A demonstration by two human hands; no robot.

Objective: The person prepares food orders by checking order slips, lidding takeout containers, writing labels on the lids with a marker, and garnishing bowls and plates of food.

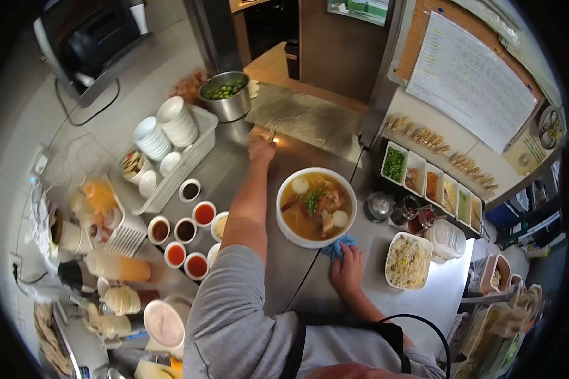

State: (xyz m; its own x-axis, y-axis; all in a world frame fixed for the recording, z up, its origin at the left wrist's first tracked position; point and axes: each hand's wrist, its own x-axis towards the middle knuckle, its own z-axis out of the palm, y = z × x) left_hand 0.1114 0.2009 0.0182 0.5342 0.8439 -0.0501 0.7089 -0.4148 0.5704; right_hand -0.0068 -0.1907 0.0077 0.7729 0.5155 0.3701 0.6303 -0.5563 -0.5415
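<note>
My left hand [262, 150] reaches forward over the steel counter, its fingers closed. A small narrow object [272, 133] stands out at its fingertips, too small to make out. Near my body, my right hand [348, 268] grips a blue cloth [340, 245] beside a large white bowl [284, 231]. That bowl holds a brown soup [310, 189] with chopped greens, chunks of meat and two pale round pieces. To the right of my right hand sits a square white dish [391, 273] of fried rice [408, 260].
Several small sauce cups [197, 266] stand to the left, below a white basket [203, 134] of stacked bowls. A steel pot [226, 108] of green limes stands at the back. Topping containers [413, 172], a glass jar [379, 207] and a lidded plastic tub [447, 239] line the right.
</note>
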